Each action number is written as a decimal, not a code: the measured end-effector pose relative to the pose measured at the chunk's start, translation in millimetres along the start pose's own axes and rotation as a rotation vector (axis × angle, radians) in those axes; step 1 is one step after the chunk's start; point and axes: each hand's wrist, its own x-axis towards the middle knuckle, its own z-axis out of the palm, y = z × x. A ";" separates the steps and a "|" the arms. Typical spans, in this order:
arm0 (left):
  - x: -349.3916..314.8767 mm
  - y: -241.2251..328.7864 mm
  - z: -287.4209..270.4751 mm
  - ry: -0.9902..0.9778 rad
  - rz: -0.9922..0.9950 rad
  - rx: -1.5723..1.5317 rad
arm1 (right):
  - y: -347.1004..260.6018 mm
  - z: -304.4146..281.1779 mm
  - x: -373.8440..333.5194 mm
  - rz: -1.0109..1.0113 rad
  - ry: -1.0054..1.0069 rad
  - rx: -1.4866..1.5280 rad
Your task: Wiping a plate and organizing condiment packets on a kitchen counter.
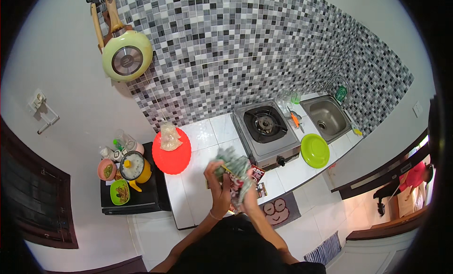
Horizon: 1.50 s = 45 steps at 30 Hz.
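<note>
A crumpled grey-green and white bundle (pixel 232 161) is between my hands over the white tiled counter. It is blurred, and I cannot tell whether it is a cloth or a plastic bag. From the left side, the bent fingers of my left hand (pixel 219 189) close on it. My right hand (pixel 250 197) grips its lower right part, with its fingertips partly hidden. Red printed packets (pixel 257 174) show beside and below the bundle, and another small packet (pixel 261 190) lies by my right hand. My hands hide part of these.
Left on the counter, a red round tray (pixel 172 161) carries a knotted clear bag (pixel 170 137). A gas stove (pixel 269 149), green plate (pixel 315 151), orange-handled tool (pixel 295 119) and sink (pixel 325 114) stand right. A yellow pot (pixel 141 172) and bowls (pixel 120 198) occupy a black surface.
</note>
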 end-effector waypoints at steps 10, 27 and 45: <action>-20.1 -26.0 3.7 -0.153 0.093 0.240 | -11.0 13.4 2.3 0.129 -0.183 -0.182; 6.4 -95.4 -58.3 0.146 -0.037 0.355 | 33.2 12.3 20.7 -0.217 -0.243 -1.255; 107.5 -253.7 -270.3 -0.039 -0.323 0.056 | 34.7 -89.3 73.5 0.016 0.428 -0.547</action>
